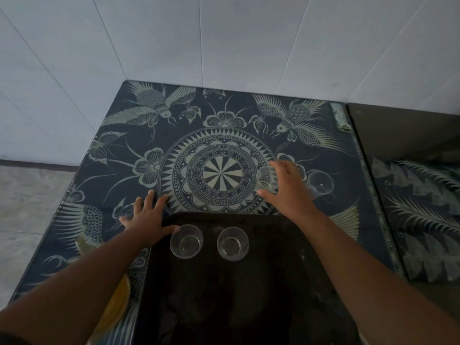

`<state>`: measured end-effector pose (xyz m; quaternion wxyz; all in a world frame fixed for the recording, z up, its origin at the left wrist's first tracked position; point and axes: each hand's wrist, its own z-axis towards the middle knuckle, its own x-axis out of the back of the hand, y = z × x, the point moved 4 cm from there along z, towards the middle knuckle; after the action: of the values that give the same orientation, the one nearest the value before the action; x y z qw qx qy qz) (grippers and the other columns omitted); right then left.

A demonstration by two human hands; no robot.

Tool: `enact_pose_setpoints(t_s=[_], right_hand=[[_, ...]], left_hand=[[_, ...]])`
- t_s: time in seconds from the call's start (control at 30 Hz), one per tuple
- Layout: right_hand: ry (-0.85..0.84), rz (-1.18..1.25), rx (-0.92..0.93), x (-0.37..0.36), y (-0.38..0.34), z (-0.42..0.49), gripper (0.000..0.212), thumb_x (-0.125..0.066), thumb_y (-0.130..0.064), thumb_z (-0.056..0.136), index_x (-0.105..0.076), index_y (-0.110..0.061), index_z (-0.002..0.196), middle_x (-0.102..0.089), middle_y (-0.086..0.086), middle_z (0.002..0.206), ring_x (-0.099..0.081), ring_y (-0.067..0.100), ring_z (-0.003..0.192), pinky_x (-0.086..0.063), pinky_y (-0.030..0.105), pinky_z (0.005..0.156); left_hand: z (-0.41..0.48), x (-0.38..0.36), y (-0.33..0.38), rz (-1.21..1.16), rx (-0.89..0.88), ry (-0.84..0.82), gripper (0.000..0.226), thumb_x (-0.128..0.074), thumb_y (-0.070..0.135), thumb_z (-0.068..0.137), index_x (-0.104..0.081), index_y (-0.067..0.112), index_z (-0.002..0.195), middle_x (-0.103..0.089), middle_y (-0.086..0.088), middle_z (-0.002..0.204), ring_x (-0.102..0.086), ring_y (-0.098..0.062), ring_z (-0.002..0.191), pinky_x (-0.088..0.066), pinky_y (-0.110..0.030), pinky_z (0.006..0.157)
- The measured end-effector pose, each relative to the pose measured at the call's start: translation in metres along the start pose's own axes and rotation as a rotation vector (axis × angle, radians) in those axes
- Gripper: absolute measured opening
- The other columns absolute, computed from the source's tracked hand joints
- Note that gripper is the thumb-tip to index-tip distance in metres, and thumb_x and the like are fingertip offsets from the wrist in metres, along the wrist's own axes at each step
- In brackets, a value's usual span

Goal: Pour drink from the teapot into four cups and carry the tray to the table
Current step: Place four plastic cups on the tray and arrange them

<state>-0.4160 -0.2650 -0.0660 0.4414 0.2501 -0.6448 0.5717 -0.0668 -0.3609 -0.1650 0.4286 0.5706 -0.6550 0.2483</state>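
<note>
A dark rectangular tray (249, 307) lies at the near edge of a patterned blue tabletop (199, 120). Two clear glass cups stand empty on the tray's far part, one on the left (186, 241) and one beside it (232, 243). My right hand (286, 188) is shut on a third glass cup (265, 180), tilted on its side just beyond the tray's far right corner. A fourth glass cup (321, 183) lies tipped on the tabletop right of that hand. My left hand (146, 215) rests flat, fingers spread, at the tray's far left corner. No teapot is in view.
White tiled walls (224, 41) meet behind the table. A dark counter (403, 130) adjoins on the right, with a patterned cloth (423, 215) below it. Grey floor (32, 200) lies to the left. Something yellow (117, 302) shows under the tray's left side.
</note>
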Motion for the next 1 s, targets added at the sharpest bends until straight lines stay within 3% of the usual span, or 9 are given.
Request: enact_pose_setpoints(t_s=[0.13, 0.27, 0.73, 0.87, 1.0], right_hand=[[-0.063, -0.01, -0.065, -0.012, 0.013, 0.013, 0.09, -0.08, -0.04, 0.077, -0.03, -0.017, 0.148, -0.032, 0.007, 0.146, -0.041, 0.025, 0.13, -0.045, 0.045, 0.102], [-0.033, 0.025, -0.086, -0.019, 0.021, 0.018, 0.092, -0.08, -0.042, 0.077, -0.026, -0.017, 0.148, -0.031, 0.007, 0.147, -0.043, 0.024, 0.128, -0.042, 0.036, 0.097], [0.002, 0.104, -0.11, -0.016, 0.015, 0.009, 0.076, -0.079, -0.036, 0.079, -0.04, -0.018, 0.141, -0.043, 0.003, 0.133, -0.052, 0.013, 0.106, -0.047, 0.031, 0.084], [-0.004, 0.145, -0.099, -0.004, 0.012, -0.006, 0.075, -0.078, -0.035, 0.08, -0.039, -0.019, 0.142, -0.043, 0.002, 0.135, -0.053, 0.015, 0.113, -0.051, 0.035, 0.09], [-0.011, 0.156, -0.108, 0.002, 0.009, -0.034, 0.079, -0.077, -0.035, 0.082, -0.036, -0.016, 0.147, -0.041, 0.005, 0.142, -0.048, 0.017, 0.124, -0.046, 0.034, 0.098]], left_hand=[[0.0, 0.0, 0.0, 0.001, 0.007, -0.001, 0.108, -0.066, 0.073, 0.081, -0.003, 0.04, 0.162, 0.017, -0.001, 0.173, 0.011, -0.039, 0.158, -0.017, -0.083, 0.111], [0.001, 0.0, 0.0, -0.003, 0.008, -0.003, 0.108, -0.067, 0.072, 0.081, -0.003, 0.04, 0.162, 0.017, -0.001, 0.173, 0.012, -0.039, 0.158, -0.016, -0.084, 0.111], [0.002, 0.001, -0.001, -0.034, 0.019, 0.019, 0.109, -0.072, 0.07, 0.078, -0.007, 0.04, 0.161, 0.014, 0.0, 0.173, 0.011, -0.038, 0.158, -0.015, -0.084, 0.111], [0.0, 0.001, 0.0, -0.036, 0.017, 0.021, 0.108, -0.073, 0.068, 0.079, -0.009, 0.039, 0.161, 0.012, -0.001, 0.173, 0.01, -0.039, 0.158, -0.015, -0.084, 0.111], [0.0, 0.002, 0.0, -0.034, 0.015, 0.029, 0.108, -0.074, 0.067, 0.08, -0.009, 0.039, 0.161, 0.012, -0.001, 0.173, 0.009, -0.039, 0.158, -0.016, -0.085, 0.111]])
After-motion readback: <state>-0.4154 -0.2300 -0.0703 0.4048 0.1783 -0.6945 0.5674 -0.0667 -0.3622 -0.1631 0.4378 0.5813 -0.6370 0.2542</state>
